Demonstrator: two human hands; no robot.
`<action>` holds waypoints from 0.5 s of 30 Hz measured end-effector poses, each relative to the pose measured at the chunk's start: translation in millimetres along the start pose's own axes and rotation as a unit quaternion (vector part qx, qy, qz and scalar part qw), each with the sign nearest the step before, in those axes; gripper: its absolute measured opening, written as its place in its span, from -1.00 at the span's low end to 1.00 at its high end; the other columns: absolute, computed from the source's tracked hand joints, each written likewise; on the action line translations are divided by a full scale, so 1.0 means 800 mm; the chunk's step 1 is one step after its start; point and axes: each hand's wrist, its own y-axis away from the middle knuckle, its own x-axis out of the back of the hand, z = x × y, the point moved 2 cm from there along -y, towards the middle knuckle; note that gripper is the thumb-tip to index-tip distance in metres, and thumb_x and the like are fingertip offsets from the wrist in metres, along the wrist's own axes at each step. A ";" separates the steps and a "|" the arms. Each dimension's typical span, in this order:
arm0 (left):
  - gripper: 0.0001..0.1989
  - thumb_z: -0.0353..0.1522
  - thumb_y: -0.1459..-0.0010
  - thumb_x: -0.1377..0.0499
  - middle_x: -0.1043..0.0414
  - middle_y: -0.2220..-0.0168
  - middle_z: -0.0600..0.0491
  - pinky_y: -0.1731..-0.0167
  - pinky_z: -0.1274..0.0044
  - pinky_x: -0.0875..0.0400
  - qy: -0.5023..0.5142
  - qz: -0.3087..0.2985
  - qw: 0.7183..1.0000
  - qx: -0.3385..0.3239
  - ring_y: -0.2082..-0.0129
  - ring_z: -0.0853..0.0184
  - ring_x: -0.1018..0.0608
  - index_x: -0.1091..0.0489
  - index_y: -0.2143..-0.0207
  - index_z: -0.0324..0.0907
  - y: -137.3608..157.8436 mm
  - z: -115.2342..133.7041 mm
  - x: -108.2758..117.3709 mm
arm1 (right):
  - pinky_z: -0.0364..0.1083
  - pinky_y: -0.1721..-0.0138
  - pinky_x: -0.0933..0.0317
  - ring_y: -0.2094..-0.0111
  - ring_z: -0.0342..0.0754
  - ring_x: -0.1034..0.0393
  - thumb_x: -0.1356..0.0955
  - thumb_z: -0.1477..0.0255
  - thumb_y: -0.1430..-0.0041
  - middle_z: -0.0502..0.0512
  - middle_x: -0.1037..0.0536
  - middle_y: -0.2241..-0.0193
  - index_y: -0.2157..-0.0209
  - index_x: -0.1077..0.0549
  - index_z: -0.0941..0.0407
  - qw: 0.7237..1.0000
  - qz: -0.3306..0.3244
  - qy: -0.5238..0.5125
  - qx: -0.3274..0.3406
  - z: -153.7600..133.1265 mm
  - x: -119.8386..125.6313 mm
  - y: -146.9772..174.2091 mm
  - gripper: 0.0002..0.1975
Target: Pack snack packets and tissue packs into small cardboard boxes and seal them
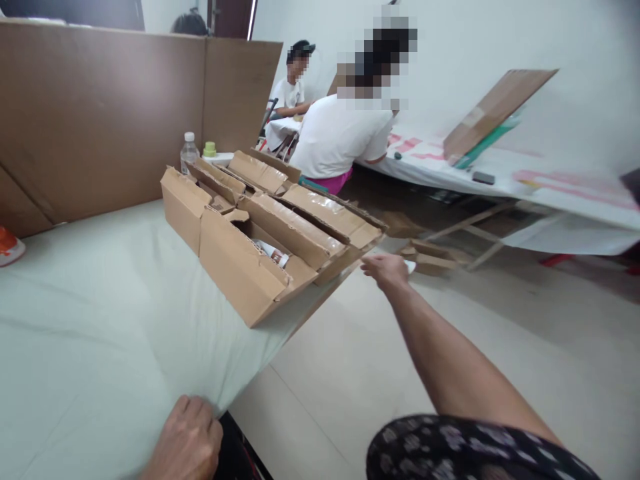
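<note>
My right hand (389,271) reaches out past the near right corner of the cardboard boxes, over the floor. Its fingers are closed, and a small white thing (411,267) shows at the far side of the hand, too hidden to name. My left hand (188,435) rests in a loose fist at the edge of the table (125,320), with nothing showing in it. Open cardboard boxes (235,263) stand side by side at the table's right edge. In the nearest box lies a white and brown tube (273,253).
Tall cardboard panels (100,120) wall the table's far side. A clear bottle (189,150) and a green-capped container (211,152) stand behind the boxes. A person in white (340,133) sits beyond, near another covered table (500,180). An open carton (433,257) lies on the floor.
</note>
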 end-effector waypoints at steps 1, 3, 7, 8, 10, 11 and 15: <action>-0.90 -0.51 -0.11 -0.26 -0.57 0.31 -0.04 0.18 0.31 -0.48 0.029 -0.015 0.999 0.005 0.25 0.10 -0.58 -0.50 0.34 -0.16 0.000 -0.001 0.002 | -0.03 0.29 -0.48 0.33 -0.05 -0.54 -0.38 0.28 -0.41 0.12 -0.61 0.26 0.16 -0.55 0.20 1.000 0.007 -0.005 -0.016 -0.001 0.011 0.010 -0.75; -0.88 -0.42 -0.14 -0.30 -0.58 0.23 -0.05 0.11 0.28 -0.48 0.082 -0.046 0.995 0.019 0.18 0.08 -0.58 -0.53 0.23 -0.14 0.001 -0.002 0.009 | -0.06 0.48 -0.39 0.55 -0.06 -0.46 -0.36 0.30 -0.37 0.07 -0.52 0.54 0.42 -0.49 0.17 0.998 0.027 -0.017 -0.046 -0.015 0.037 0.040 -0.70; -0.87 -0.37 -0.22 -0.27 -0.57 0.15 -0.09 0.01 0.22 -0.46 0.123 -0.097 0.987 0.046 0.08 0.04 -0.57 -0.53 0.16 -0.17 -0.002 0.002 0.028 | 0.05 0.28 -0.46 0.41 0.08 -0.57 -0.42 0.28 -0.22 0.17 -0.66 0.41 0.32 -0.57 0.08 0.990 0.101 -0.066 0.079 -0.105 0.080 0.115 -0.84; -0.87 -0.37 -0.23 -0.26 -0.57 0.14 -0.10 -0.02 0.21 -0.46 0.125 -0.104 0.986 0.049 0.06 0.04 -0.57 -0.53 0.16 -0.18 -0.003 0.004 0.035 | 0.09 0.17 -0.46 0.29 0.13 -0.61 -0.43 0.26 -0.22 0.20 -0.69 0.32 0.24 -0.59 0.06 0.975 0.114 -0.077 0.175 -0.138 0.083 0.131 -0.82; -0.88 -0.38 -0.24 -0.27 -0.56 0.12 -0.09 -0.04 0.22 -0.45 0.130 -0.119 0.983 0.050 0.04 0.04 -0.57 -0.52 0.17 -0.20 -0.003 0.010 0.049 | 0.18 -0.05 -0.41 0.02 0.23 -0.58 -0.45 0.19 -0.22 0.28 -0.68 0.07 0.06 -0.58 0.06 0.949 0.083 -0.073 0.297 -0.199 0.075 0.149 -0.67; -0.89 -0.38 -0.24 -0.28 -0.56 0.11 -0.09 -0.04 0.24 -0.46 0.135 -0.125 0.982 0.050 0.04 0.05 -0.56 -0.51 0.18 -0.20 0.000 0.012 0.056 | 0.23 -0.11 -0.36 -0.07 0.28 -0.54 -0.46 0.16 -0.21 0.32 -0.65 -0.03 0.00 -0.56 0.08 0.942 0.061 -0.059 0.325 -0.222 0.065 0.151 -0.60; -0.89 -0.44 -0.21 -0.27 -0.53 0.05 -0.04 -0.02 0.27 -0.48 0.187 -0.106 0.974 0.071 0.04 0.11 -0.56 -0.49 0.18 -0.17 0.032 0.009 0.074 | 0.27 -0.04 -0.38 -0.01 0.30 -0.56 -0.39 0.20 -0.26 0.32 -0.66 -0.02 0.15 -0.61 0.10 0.943 0.001 -0.046 0.328 -0.264 0.012 0.141 -0.71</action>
